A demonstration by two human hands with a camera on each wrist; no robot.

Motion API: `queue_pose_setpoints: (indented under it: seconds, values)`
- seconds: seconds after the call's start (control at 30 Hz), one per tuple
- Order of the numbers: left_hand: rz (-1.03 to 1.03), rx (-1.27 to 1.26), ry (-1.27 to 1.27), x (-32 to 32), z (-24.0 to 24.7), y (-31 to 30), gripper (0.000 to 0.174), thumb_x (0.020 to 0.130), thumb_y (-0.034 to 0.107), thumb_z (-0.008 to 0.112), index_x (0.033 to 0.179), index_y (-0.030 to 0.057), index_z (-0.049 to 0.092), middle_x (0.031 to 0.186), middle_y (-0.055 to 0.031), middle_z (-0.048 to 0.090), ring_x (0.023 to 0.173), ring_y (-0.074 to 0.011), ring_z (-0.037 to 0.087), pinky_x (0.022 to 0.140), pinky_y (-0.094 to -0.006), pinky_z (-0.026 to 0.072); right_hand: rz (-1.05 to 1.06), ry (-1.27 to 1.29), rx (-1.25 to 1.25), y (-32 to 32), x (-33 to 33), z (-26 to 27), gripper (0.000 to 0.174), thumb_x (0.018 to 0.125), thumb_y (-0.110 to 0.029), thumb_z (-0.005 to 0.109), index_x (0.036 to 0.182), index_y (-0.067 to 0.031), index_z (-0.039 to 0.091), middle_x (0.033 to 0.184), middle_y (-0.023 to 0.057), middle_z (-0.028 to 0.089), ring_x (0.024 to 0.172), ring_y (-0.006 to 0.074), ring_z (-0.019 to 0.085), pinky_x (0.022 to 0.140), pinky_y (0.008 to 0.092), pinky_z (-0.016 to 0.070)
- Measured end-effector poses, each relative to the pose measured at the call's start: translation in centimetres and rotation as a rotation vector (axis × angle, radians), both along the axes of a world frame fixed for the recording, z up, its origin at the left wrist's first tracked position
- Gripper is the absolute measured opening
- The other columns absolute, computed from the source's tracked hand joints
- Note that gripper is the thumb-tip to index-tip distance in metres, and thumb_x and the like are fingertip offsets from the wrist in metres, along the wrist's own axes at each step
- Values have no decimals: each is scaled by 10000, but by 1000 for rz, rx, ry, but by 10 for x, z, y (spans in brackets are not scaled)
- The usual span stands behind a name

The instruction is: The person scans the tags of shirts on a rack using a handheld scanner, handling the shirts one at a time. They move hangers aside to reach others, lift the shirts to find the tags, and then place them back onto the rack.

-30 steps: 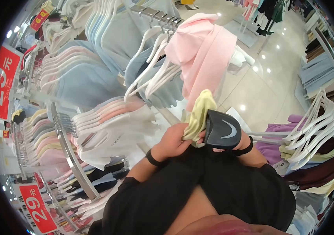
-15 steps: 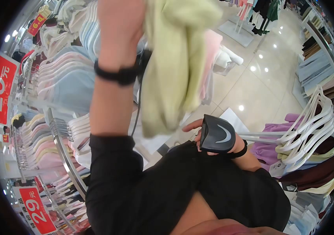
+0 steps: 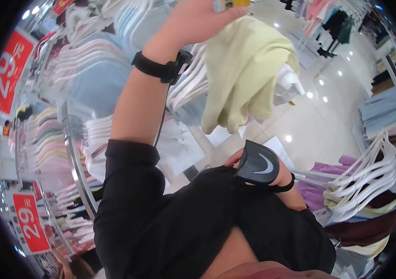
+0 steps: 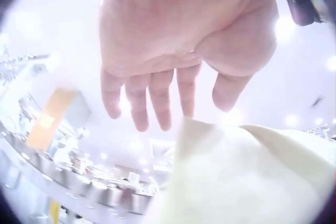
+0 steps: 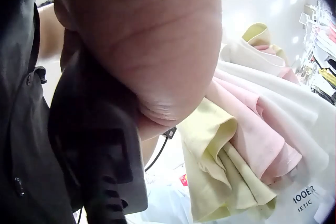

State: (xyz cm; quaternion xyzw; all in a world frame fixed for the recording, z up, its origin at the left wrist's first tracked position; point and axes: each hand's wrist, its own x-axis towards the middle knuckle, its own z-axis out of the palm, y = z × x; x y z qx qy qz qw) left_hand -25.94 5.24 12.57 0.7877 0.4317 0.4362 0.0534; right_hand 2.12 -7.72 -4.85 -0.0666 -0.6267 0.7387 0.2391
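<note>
A pale yellow garment [image 3: 249, 69] hangs draped over the end of the rack in the head view, covering much of a pink one. Above its upper edge is my left hand [image 3: 200, 21], thumb spread. The left wrist view shows this hand [image 4: 173, 40] with its fingers extended and apart, nothing held, over the yellow cloth [image 4: 226, 171]. My right hand [image 3: 281, 174] is low at my waist, mostly hidden by a dark device [image 3: 259, 163] with a pale curved mark. One of its fingers extends past the device; the others are hidden.
Racks of pastel tops [image 3: 98, 76] on white hangers fill the left side, with red price signs [image 3: 11, 69]. At right, white hangers [image 3: 360, 181] stick out over purple and maroon garments. Tiled floor [image 3: 316, 116] shows between. Pink cloth [image 5: 252, 124] shows beside the yellow in the right wrist view.
The yellow garment went from between both hands at the waist up and forward onto the rack end. My left hand rose with it and let go. The right hand let go and stayed low.
</note>
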Motion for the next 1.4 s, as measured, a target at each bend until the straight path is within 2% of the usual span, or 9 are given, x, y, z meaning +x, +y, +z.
queue_pose_setpoints:
  seconds: [0.1, 0.27, 0.4, 0.53, 0.73, 0.87, 1.07, 1.17, 1.4]
  values:
    - [115, -43, -84, -49, -25, -15, 295, 1017, 263, 659, 1203, 41, 716, 1065, -56, 739, 932, -149, 667, 840, -323, 516, 40, -62, -74, 3, -4, 1, 484, 823, -196, 811, 1228, 22, 663, 1203, 150, 722, 1090, 245, 699, 958, 350, 522]
    - [428, -372, 28, -114, -121, -46, 241, 1010, 198, 643, 1200, 70, 720, 990, -69, 748, 895, -167, 671, 825, -327, 525, 46, -121, -33, 3, -17, 2, 461, 810, -121, 833, 1224, -1, 669, 1197, 119, 731, 1069, 233, 701, 953, 356, 521]
    - [382, -315, -37, -113, -200, -61, 248, 1007, 113, 624, 1237, 55, 695, 1029, -101, 734, 886, -186, 669, 827, -333, 529, 66, -86, 91, 5, -28, 1, 338, 824, -84, 826, 1120, 16, 698, 1178, 193, 707, 1001, 238, 697, 823, 351, 557]
    - [405, -355, -103, -97, -219, -73, 307, 1005, 77, 617, 1308, 56, 665, 1074, -100, 717, 902, -156, 662, 846, -317, 529, 67, -116, 194, 6, -26, -12, 361, 819, -111, 838, 1126, 17, 698, 1185, 180, 710, 1056, 280, 690, 887, 389, 542]
    - [-49, -893, -533, -82, -229, -81, 448, 1052, 65, 555, 1498, 59, 520, 1193, -16, 686, 976, -68, 633, 906, -251, 508, 18, -178, 184, 1, -17, -24, 382, 809, -113, 843, 1140, 9, 698, 1192, 165, 713, 1085, 280, 684, 940, 389, 523]
    - [-186, -853, -638, -63, -223, -83, 530, 1061, 42, 520, 1576, 49, 397, 1412, -49, 581, 1187, -99, 594, 1009, -281, 484, -22, -222, 225, -2, -8, -35, 419, 797, -102, 846, 1168, 6, 685, 1205, 153, 715, 1097, 261, 681, 966, 377, 514]
    - [-216, -658, -679, -56, -237, -83, 552, 1038, -6, 508, 1572, 16, 369, 1496, -81, 492, 1307, -125, 533, 1107, -299, 417, -14, -236, 150, -5, -5, -31, 473, 781, -101, 856, 1201, 8, 668, 1201, 129, 724, 1096, 222, 681, 970, 361, 516]
    - [-301, -755, -800, -58, -236, -84, 540, 1030, -10, 520, 1552, 5, 381, 1474, -93, 495, 1297, -115, 520, 1110, -295, 405, -8, -231, 145, -7, -7, -30, 482, 772, -97, 863, 1200, 7, 669, 1194, 129, 728, 1084, 220, 686, 964, 358, 520]
    - [60, -591, -639, -66, -265, -89, 286, 1035, 65, 591, 1315, 25, 552, 1004, -34, 632, 918, -81, 601, 839, -261, 508, 3, -224, 129, -8, -9, -32, 482, 764, -89, 867, 1195, 5, 671, 1189, 135, 731, 1076, 229, 688, 963, 360, 523]
